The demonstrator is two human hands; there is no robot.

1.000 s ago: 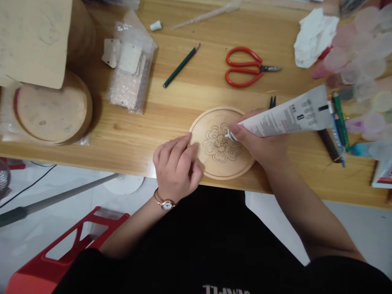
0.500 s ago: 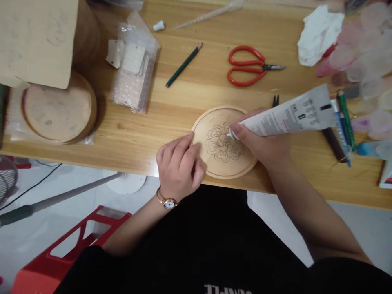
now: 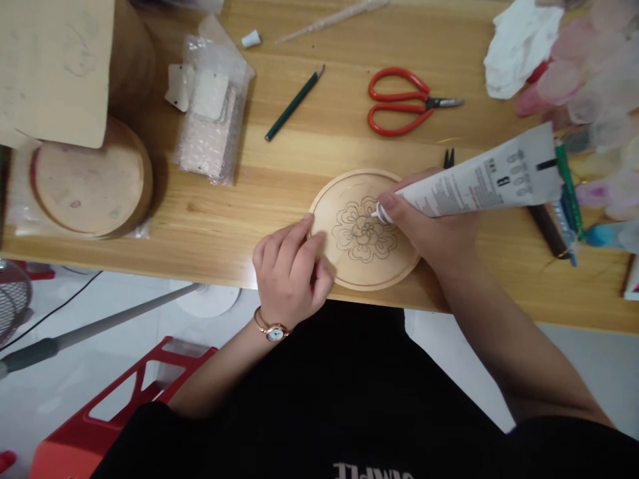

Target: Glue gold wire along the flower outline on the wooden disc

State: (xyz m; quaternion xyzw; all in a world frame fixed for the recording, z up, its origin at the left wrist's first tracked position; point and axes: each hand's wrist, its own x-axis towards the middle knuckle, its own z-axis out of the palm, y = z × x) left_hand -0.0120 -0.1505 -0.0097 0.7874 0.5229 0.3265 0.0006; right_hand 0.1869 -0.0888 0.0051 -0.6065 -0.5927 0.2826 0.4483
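A round wooden plate [image 3: 367,276] lies at the table's front edge, with a flower drawn in dark lines on its face. My left hand [image 3: 292,269] grips the plate's left rim, fingers curled, a watch on the wrist. In my right hand [image 3: 429,229] is a white squeeze tube [image 3: 479,176], tilted so that its crimped end points up and right. The tube's narrow white nozzle is over the upper right part of the flower; whether it touches the wood I cannot tell. My right hand hides part of the plate's right side.
Red-handled scissors [image 3: 402,106], a dark green pencil [image 3: 294,103] and a small white cap [image 3: 251,38] lie behind the plate. Bagged pieces [image 3: 212,120] and stacked wooden plates [image 3: 92,183] are at left. White tissue [image 3: 519,50] and several paint bottles [image 3: 604,86] stand at right.
The tube has tipped slightly, its crimped end swinging right, and its nozzle has shifted up a little on the flower. My left hand keeps its grip; the whole view has shifted slightly.
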